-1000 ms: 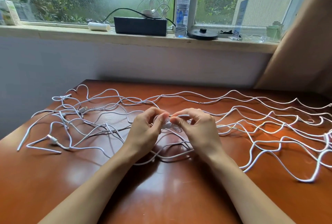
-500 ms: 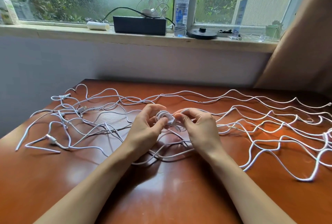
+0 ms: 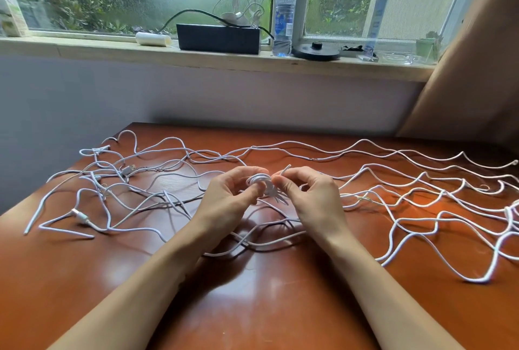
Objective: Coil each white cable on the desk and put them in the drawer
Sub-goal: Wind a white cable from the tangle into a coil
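Observation:
Several white cables (image 3: 421,192) lie loose and tangled across the brown desk (image 3: 252,307). At the desk's middle my left hand (image 3: 227,201) holds a small coil of white cable (image 3: 257,180) wound round its fingertips. Just to the right, my right hand (image 3: 309,195) pinches the free end of that same cable (image 3: 286,169), which sticks up between thumb and forefinger. More of this cable trails down under both hands. No drawer is in view.
A USB plug (image 3: 129,169) and another connector (image 3: 80,215) lie among the cables on the left. On the windowsill stand a black box (image 3: 219,38), a water bottle (image 3: 284,13), a white roll (image 3: 153,39) and a black round lid (image 3: 316,52). A curtain (image 3: 477,55) hangs at right.
The small coil has appeared and grown on my left fingertips. My right hand has moved the cable end round it; the end now points up.

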The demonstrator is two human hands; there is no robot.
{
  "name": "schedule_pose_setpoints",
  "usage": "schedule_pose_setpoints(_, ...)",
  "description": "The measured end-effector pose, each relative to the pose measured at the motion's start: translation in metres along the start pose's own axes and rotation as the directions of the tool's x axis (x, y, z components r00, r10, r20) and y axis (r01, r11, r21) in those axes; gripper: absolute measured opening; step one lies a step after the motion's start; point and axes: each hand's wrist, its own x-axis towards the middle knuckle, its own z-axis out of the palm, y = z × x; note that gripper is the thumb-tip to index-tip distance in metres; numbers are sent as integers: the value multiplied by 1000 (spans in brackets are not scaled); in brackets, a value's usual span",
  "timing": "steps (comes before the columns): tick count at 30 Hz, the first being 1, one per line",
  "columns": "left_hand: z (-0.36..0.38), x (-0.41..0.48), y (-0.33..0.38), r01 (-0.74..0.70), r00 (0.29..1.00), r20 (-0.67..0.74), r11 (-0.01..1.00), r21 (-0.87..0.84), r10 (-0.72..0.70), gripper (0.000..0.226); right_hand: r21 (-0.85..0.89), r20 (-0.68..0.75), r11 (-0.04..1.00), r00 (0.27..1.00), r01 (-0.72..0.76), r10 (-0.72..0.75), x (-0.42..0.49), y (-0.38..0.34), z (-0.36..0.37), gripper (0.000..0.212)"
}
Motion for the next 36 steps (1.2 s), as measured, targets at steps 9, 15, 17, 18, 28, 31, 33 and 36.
schedule_pose_setpoints(9,4,-1,2,9,1000,13,999,-50,-8,20,178,67,974,990,-137,127,1,-3,-1,5)
schedule_pose_setpoints(15,7,0,2,-20,998,-56,995,-100,14,27,296,91,929,975,-221,202,1,-6,0,7)
schedule_pose_setpoints(17,8,0,2,-35,997,-75,991,-127,26,24,340,71,908,969,-245,236,1,-6,-1,17)
schedule_pose_setpoints(18,8,0,3,-41,996,-78,991,-131,31,22,350,56,900,965,-259,257,2,-5,-1,25)
schedule_pose_setpoints(28,7,-2,7,3,996,-85,994,-113,-13,17,312,41,913,963,-264,265,2,-3,-1,17)
schedule_pose_setpoints(31,6,-2,5,8,996,-83,994,-109,-17,18,288,46,923,967,-254,251,2,-1,0,9)
schedule_pose_setpoints(33,6,-1,5,14,997,-75,994,-110,-23,20,284,50,926,968,-249,245,2,-1,1,4)
schedule_pose_setpoints(36,7,-2,4,22,997,-65,994,-111,-30,19,261,65,938,973,-230,220,2,0,1,4)
